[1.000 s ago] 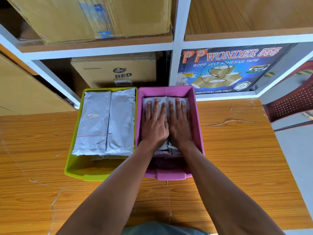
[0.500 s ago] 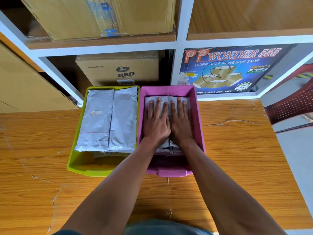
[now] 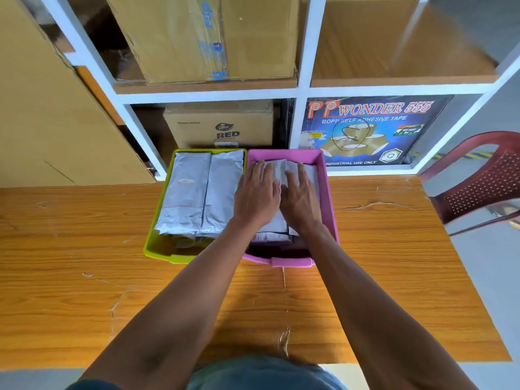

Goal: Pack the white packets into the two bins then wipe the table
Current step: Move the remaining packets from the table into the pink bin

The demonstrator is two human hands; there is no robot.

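Since the earlier frames, both hands have been kept flat on the packets in the pink bin, though the fingers are now spread a little wider and angled slightly. Left hand (image 3: 256, 195) and right hand (image 3: 302, 197) lie side by side, fingers straight, pressed down on the white packets (image 3: 277, 170) stacked in the pink bin (image 3: 327, 192); nothing is gripped. How many packets lie under the hands cannot be told. Touching the pink bin on its left side, a green bin (image 3: 157, 249) is seen, with two packets (image 3: 202, 192) laid lengthwise on top and more edges showing beneath them. Two bins in all are set on the wooden tabletop (image 3: 84, 263), at its far edge. Behind them a white shelf unit (image 3: 302, 91) is stood, holding a large cardboard box (image 3: 202, 38), a smaller box marked RED (image 3: 222, 128) and a blue adhesive tape carton (image 3: 368, 130). At the right, a red plastic chair (image 3: 484, 181) is placed beside the tabletop.
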